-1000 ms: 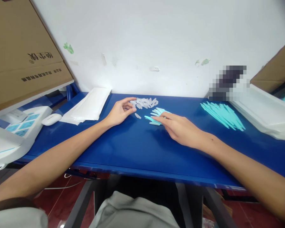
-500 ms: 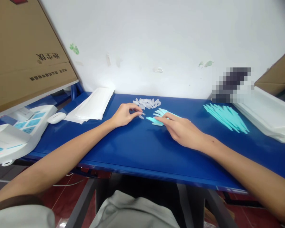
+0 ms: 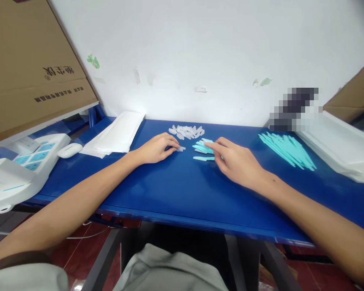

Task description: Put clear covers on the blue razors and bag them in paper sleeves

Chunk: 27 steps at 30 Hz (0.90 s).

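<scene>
My left hand (image 3: 157,148) rests on the blue table, thumb and forefinger closed on small translucent caps (image 3: 181,149) at its fingertips. Just behind it lies a loose pile of similar caps (image 3: 186,132). Opposite, my right hand (image 3: 238,159) hovers low over a few thin teal sticks (image 3: 202,146) that look like eyebrow razors. Its forefinger stretches onto them, with the thumb apart; part of these razors is hidden under the hand. One teal razor (image 3: 203,158) lies separately, nearer to me. A bigger heap of teal razors (image 3: 288,149) sits farther right.
Flat white packets (image 3: 118,131) lie at the left, beside a white earphone case (image 3: 69,150) and a white-and-blue power strip (image 3: 39,161). A large cardboard box (image 3: 39,60) leans over the left end. At the right stands a white tray (image 3: 342,145). The wall bounds the table's back.
My right hand has let go of the teal razor that pointed left and drawn slightly right. My left fingertips have come down onto the caps on the table.
</scene>
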Each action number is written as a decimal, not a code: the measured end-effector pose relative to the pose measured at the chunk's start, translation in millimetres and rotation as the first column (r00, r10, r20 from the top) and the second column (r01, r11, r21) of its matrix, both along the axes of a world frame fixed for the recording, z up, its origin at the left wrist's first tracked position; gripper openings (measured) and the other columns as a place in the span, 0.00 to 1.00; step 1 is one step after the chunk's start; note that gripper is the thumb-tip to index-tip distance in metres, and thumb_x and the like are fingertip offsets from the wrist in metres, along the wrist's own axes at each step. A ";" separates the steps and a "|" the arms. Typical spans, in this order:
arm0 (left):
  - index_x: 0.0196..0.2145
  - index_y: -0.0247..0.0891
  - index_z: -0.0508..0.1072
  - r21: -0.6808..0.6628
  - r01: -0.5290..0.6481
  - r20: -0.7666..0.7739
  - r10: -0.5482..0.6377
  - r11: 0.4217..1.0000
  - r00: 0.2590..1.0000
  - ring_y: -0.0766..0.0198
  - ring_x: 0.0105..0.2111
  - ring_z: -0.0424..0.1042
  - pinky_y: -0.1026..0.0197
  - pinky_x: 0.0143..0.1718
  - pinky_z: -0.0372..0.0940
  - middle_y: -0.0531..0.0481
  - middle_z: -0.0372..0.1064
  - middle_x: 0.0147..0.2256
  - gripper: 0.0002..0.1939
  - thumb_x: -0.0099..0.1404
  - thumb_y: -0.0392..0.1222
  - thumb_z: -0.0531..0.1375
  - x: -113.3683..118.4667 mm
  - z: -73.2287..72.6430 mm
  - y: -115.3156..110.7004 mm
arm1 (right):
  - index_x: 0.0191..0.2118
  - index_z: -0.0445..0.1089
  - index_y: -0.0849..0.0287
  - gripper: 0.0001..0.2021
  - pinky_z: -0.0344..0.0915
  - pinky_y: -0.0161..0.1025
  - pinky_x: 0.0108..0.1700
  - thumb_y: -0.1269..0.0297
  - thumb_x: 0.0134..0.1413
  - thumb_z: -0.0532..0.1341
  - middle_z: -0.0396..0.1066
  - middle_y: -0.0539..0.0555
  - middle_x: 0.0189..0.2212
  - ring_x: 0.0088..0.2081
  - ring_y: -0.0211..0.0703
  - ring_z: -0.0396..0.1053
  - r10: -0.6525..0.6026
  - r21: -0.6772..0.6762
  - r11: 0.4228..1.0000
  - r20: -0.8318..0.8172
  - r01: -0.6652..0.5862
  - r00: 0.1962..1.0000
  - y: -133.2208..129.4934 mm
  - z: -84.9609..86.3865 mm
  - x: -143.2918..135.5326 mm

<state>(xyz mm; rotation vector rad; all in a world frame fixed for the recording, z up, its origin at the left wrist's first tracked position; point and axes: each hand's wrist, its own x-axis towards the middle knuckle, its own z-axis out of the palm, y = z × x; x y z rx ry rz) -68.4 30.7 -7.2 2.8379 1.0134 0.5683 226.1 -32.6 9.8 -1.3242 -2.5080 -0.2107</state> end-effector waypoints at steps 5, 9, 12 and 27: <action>0.45 0.37 0.80 -0.018 0.014 -0.034 -0.014 1.000 0.999 0.55 0.46 0.74 0.52 0.49 0.66 0.44 0.79 0.45 0.12 0.73 0.42 0.58 -5.8 5.7 0.1 | 0.62 0.69 0.56 0.22 0.61 0.39 0.32 0.66 0.67 0.50 0.73 0.57 0.44 0.35 0.44 0.71 -0.014 -0.056 0.998 -0.049 0.012 0.999 -0.5 1.4 -1.5; 0.47 0.37 0.80 0.003 0.003 -0.027 -0.002 1.000 1.000 0.55 0.44 0.74 0.53 0.47 0.66 0.44 0.79 0.43 0.13 0.73 0.46 0.58 -5.2 5.4 -0.9 | 0.60 0.71 0.55 0.21 0.64 0.40 0.36 0.64 0.67 0.51 0.76 0.57 0.48 0.40 0.48 0.74 0.009 -0.120 0.993 -0.049 -0.014 0.999 0.2 0.8 -2.4; 0.51 0.38 0.78 -0.005 -0.011 -0.038 0.011 1.000 0.999 0.54 0.46 0.73 0.52 0.48 0.66 0.42 0.77 0.46 0.17 0.75 0.49 0.56 -3.9 3.5 -1.9 | 0.59 0.72 0.56 0.20 0.66 0.42 0.40 0.63 0.67 0.52 0.78 0.57 0.49 0.44 0.52 0.76 -0.015 -0.166 0.986 -0.043 0.007 0.999 2.1 -0.8 -2.7; 0.51 0.37 0.78 -0.109 -0.071 -0.006 0.071 0.991 0.997 0.52 0.47 0.70 0.51 0.51 0.64 0.41 0.73 0.46 0.21 0.74 0.52 0.54 -3.0 0.5 -1.5 | 0.52 0.73 0.55 0.16 0.69 0.46 0.44 0.62 0.67 0.52 0.77 0.56 0.52 0.48 0.54 0.76 -0.026 -0.196 0.981 -0.059 0.014 0.998 5.0 -5.1 -2.0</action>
